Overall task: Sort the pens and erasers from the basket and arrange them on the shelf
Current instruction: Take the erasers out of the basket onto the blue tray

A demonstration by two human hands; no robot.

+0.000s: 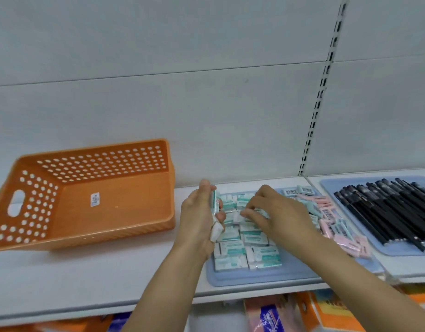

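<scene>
An orange perforated basket point(111, 212) lies tipped on the white shelf point(87, 271) at the left, with nothing in it but a small label. Right of it a pale blue tray point(254, 276) holds several white-and-teal erasers point(242, 255) and, further right, pink erasers point(335, 226). My left hand point(197, 216) grips a small stack of wrapped erasers point(216, 212) upright at the tray's left edge. My right hand point(271, 212) reaches over the tray, its fingertips pinching an eraser in the pile. Black pens point(386, 212) lie in rows on a second blue tray point(398, 250).
The shelf's white back panel rises behind everything, with a slotted upright rail point(319, 104) between the two shelf sections. Below the shelf's front edge, colourful packaged goods point(278, 315) sit on a lower level.
</scene>
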